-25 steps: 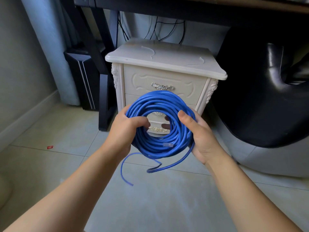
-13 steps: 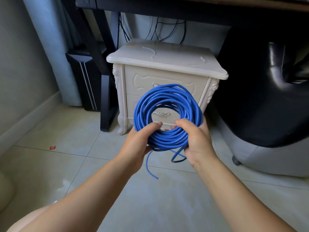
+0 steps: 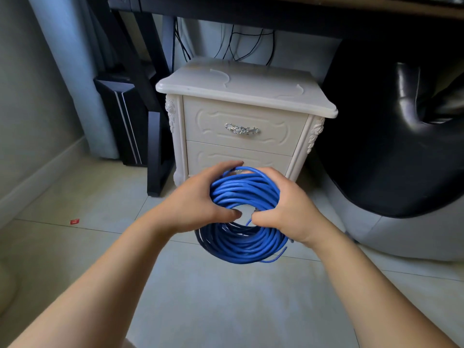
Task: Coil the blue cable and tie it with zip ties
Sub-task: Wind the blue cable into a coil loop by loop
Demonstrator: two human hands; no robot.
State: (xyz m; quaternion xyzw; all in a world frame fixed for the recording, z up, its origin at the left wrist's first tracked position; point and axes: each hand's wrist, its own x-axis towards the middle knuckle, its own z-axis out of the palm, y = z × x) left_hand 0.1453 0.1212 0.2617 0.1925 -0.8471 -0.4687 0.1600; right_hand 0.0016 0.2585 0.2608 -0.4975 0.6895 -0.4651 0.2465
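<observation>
Both hands grip the coiled blue cable [image 3: 244, 217] above the floor: left hand [image 3: 200, 199] and right hand [image 3: 286, 209] curl around opposite sides, thumbs through its centre.

1 blue cable coil [image 3: 242, 243], 1 L hand [image 3: 197, 204], 1 R hand [image 3: 288, 212], 1 nightstand [image 3: 246, 86], 2 drawers [image 3: 211, 121]

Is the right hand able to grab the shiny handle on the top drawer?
Probably not straight away. Nothing stands between the right hand and the shiny handle, but that hand grips the blue cable coil, as does the left hand, and would have to let go first.
</observation>
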